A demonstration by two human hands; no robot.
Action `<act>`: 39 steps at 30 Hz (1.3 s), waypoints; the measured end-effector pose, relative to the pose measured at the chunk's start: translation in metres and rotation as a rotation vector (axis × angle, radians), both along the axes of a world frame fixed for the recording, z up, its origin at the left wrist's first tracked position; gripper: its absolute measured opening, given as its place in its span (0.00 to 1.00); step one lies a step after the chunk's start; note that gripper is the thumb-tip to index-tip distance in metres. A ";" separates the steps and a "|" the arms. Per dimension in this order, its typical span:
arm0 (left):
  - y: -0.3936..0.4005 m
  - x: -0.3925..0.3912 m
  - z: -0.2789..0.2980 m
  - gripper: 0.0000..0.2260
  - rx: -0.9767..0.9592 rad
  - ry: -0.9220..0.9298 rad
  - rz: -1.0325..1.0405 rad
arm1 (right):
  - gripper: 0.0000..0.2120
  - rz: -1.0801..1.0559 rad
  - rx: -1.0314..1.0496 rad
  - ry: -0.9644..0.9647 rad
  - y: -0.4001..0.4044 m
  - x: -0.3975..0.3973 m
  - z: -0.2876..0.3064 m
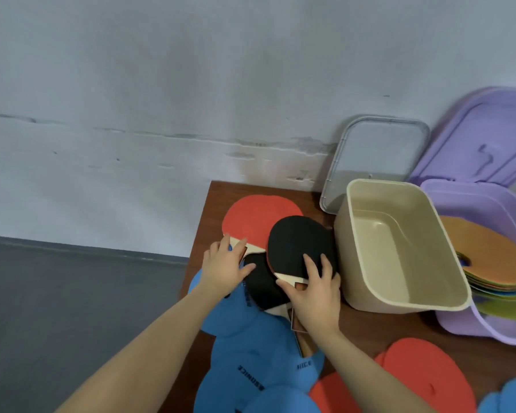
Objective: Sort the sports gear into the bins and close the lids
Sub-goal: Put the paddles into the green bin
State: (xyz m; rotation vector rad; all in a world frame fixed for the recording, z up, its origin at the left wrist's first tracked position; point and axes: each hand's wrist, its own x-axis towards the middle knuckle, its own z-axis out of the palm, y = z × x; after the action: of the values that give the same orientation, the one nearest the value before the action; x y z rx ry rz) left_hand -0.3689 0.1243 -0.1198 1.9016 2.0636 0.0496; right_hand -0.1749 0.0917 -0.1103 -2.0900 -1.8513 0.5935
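1. Plainly, head view: right hand [313, 296] pinches the black-faced paddle [300, 245] at its neck, beside the empty beige bin [367, 293] on the counter [370, 326].
2. Left hand [225, 265] holds the red paddle [259, 217] by its handle.
3. Paddles look light and stiff with grippy rubber; the handle is the best hold.

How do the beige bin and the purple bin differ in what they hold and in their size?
The beige bin holds nothing that shows, while the purple bin holds a stack of flat coloured discs. The beige bin looks narrower; the purple bin looks wider and runs out of frame. Both are open, and a lid leans on the wall behind each: a grey lid and a purple lid.
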 end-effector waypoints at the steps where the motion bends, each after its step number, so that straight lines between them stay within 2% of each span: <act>1: 0.002 -0.001 -0.004 0.26 0.021 -0.008 0.003 | 0.37 -0.012 -0.005 -0.001 0.002 -0.002 -0.002; 3: 0.004 -0.005 -0.011 0.24 0.082 -0.081 0.017 | 0.36 -0.025 -0.006 0.007 0.003 -0.005 -0.005; 7: 0.002 -0.018 -0.019 0.22 0.168 -0.344 0.009 | 0.36 -0.030 0.018 0.019 0.008 -0.012 -0.009; 11: -0.002 -0.040 -0.022 0.21 0.331 -0.412 0.035 | 0.35 -0.024 0.037 0.032 0.006 -0.014 -0.011; 14: -0.012 -0.056 -0.022 0.20 0.398 -0.344 -0.033 | 0.35 -0.009 0.072 0.036 0.005 -0.016 -0.015; 18: -0.025 -0.065 -0.027 0.20 0.358 -0.138 -0.028 | 0.35 0.007 0.066 0.008 0.009 -0.022 -0.017; 21: -0.015 -0.062 -0.028 0.31 0.257 0.002 -0.059 | 0.35 0.003 0.054 0.006 0.014 -0.023 -0.017; 24: 0.008 -0.048 -0.015 0.42 0.170 0.033 -0.055 | 0.34 0.010 0.049 0.000 0.021 -0.023 -0.016; 28: 0.036 -0.048 -0.010 0.49 -0.111 -0.004 -0.070 | 0.34 0.004 0.048 0.018 0.028 -0.023 -0.014; 32: 0.038 -0.053 -0.015 0.47 -0.146 -0.050 -0.092 | 0.33 0.021 0.054 0.024 0.029 -0.022 -0.015; 36: 0.031 -0.050 -0.011 0.41 -0.047 -0.079 -0.062 | 0.33 0.038 0.053 0.034 0.029 -0.019 -0.014; 39: 0.018 -0.046 -0.005 0.38 0.015 -0.014 -0.027 | 0.33 0.056 0.065 0.049 0.028 -0.018 -0.010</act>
State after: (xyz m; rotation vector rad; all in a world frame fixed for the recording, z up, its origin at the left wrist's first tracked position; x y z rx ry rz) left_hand -0.4147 0.1423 -0.1244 1.9322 2.0335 0.0719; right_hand -0.1932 0.1196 -0.1201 -1.9705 -1.8815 0.5848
